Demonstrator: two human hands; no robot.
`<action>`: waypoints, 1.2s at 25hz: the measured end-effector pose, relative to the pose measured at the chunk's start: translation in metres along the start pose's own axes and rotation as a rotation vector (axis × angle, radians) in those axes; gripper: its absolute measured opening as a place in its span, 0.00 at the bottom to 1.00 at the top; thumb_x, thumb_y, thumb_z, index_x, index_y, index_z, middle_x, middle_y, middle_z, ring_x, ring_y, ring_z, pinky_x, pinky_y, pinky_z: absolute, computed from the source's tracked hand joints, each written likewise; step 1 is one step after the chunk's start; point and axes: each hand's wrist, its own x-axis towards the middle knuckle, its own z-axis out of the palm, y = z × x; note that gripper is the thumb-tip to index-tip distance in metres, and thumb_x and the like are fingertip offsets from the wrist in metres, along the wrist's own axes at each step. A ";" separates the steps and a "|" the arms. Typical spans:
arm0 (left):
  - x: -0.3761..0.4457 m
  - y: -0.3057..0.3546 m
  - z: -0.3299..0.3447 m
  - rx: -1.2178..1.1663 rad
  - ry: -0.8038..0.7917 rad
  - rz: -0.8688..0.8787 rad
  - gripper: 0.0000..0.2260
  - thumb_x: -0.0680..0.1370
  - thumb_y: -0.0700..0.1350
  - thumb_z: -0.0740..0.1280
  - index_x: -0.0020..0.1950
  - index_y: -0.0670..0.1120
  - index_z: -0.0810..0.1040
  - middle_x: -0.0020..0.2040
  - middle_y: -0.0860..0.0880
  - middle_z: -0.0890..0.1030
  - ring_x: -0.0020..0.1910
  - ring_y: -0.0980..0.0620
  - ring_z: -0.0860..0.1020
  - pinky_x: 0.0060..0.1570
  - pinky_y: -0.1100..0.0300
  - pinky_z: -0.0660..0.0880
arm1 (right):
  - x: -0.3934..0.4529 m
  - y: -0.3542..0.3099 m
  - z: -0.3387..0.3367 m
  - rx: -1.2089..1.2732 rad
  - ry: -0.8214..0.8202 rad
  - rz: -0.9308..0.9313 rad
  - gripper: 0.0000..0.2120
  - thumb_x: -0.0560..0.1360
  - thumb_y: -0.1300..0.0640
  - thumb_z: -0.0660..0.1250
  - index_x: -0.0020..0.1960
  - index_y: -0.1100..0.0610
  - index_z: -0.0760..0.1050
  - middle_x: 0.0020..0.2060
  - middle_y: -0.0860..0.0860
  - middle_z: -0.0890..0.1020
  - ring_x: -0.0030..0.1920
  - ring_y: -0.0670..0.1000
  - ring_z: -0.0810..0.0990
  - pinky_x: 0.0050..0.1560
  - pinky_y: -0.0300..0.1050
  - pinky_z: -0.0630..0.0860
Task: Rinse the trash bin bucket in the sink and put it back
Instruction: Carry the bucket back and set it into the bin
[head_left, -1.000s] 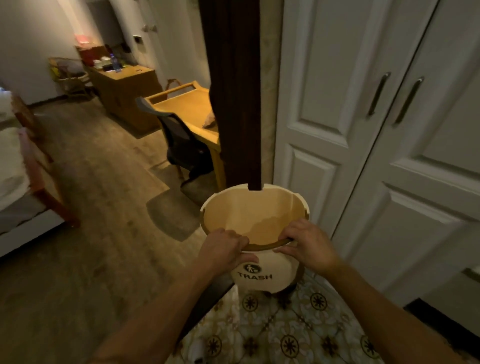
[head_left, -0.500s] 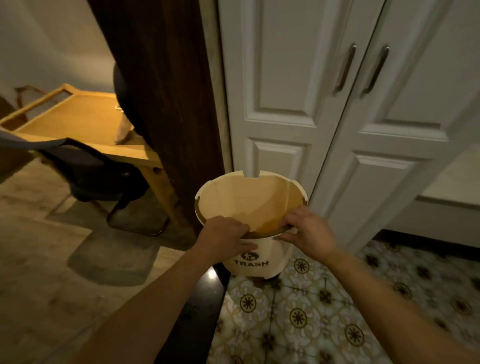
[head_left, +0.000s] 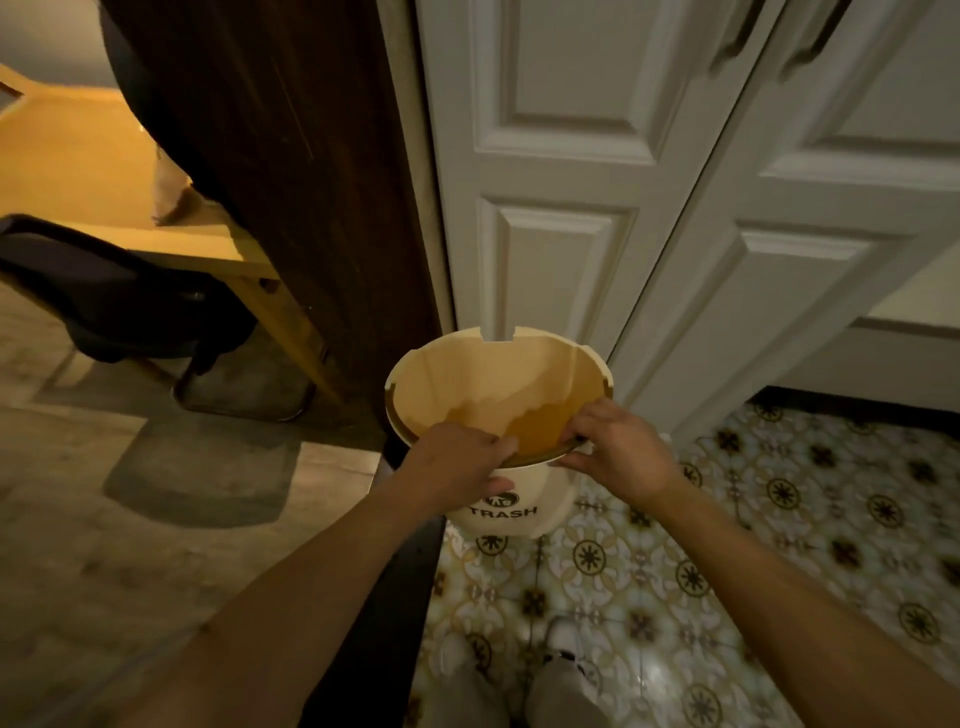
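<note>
knees (head_left: 524, 691) in light trousers are showing at the bottom edge, above patterned floor tiles (head_left: 779, 545). both forearms are reaching forward from there. left hand (head_left: 457, 467) is gripping the near rim of the trash bin bucket (head_left: 498, 395), with fingers curling over the rim into the inside and the thumb pressing on the outer wall, just above the word "trash". right hand (head_left: 615, 449) is pinching the same rim a little more to the right, fingertips going inside and thumb lying under the edge outside. the bucket is cream coloured, open at the top and tilting slightly away from the person; it is hanging in both hands above the tiles, at the line where a dark threshold (head_left: 395, 597) is meeting the wooden floor (head_left: 130, 545). behind it a dark brown door edge (head_left: 311, 182) is standing upright, and to the right white panelled cupboard doors (head_left: 649, 208) are closing the view. farther left a black chair (head_left: 114, 301) is standing at a light wooden desk (head_left: 78, 171).
</note>
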 end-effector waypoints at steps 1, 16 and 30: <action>0.004 0.001 0.013 -0.010 -0.014 0.014 0.18 0.80 0.59 0.59 0.61 0.48 0.69 0.47 0.48 0.80 0.44 0.46 0.78 0.38 0.55 0.70 | -0.003 0.006 0.010 -0.003 -0.013 0.008 0.12 0.64 0.49 0.78 0.44 0.52 0.81 0.40 0.48 0.82 0.45 0.54 0.80 0.38 0.48 0.79; 0.011 0.065 0.336 -0.139 -0.081 0.159 0.17 0.60 0.49 0.80 0.44 0.50 0.78 0.33 0.52 0.78 0.30 0.51 0.77 0.31 0.58 0.74 | -0.054 0.126 0.237 0.588 0.164 0.818 0.14 0.75 0.42 0.65 0.57 0.47 0.76 0.48 0.41 0.81 0.51 0.41 0.78 0.53 0.42 0.74; -0.020 0.058 0.529 -0.241 -0.035 0.129 0.13 0.66 0.47 0.75 0.44 0.51 0.73 0.35 0.52 0.77 0.33 0.51 0.75 0.34 0.59 0.75 | -0.003 0.231 0.448 1.364 -0.029 1.543 0.04 0.78 0.52 0.64 0.47 0.52 0.74 0.56 0.57 0.78 0.65 0.61 0.74 0.66 0.57 0.71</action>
